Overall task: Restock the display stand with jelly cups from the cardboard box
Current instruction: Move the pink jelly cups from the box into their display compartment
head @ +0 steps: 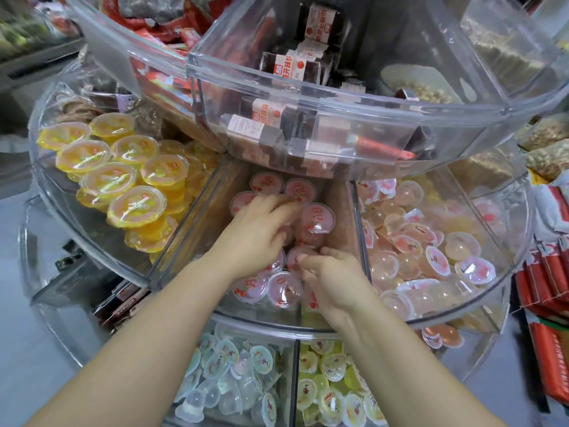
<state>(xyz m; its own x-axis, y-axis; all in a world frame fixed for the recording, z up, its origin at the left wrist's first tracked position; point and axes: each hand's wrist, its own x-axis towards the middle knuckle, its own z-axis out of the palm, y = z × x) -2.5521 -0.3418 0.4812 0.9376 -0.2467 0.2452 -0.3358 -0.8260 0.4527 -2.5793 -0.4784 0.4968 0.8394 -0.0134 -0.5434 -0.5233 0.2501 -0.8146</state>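
A clear round display stand (92,248) has several tiers split into compartments. Both hands reach into the middle tier's centre compartment, which holds several pink jelly cups (317,220). My left hand (261,229) lies palm down over the cups, fingers curled around some of them. My right hand (329,278) is lower and nearer the front wall, its fingertips pinched on a pink cup. The cardboard box is not in view.
Yellow jelly cups (123,180) fill the compartment to the left, small pale pink jellies (431,241) the one to the right. The upper tier (308,97) overhangs the hands with wrapped snacks. The lower tier holds small clear jellies (240,374) and yellow ones (332,383).
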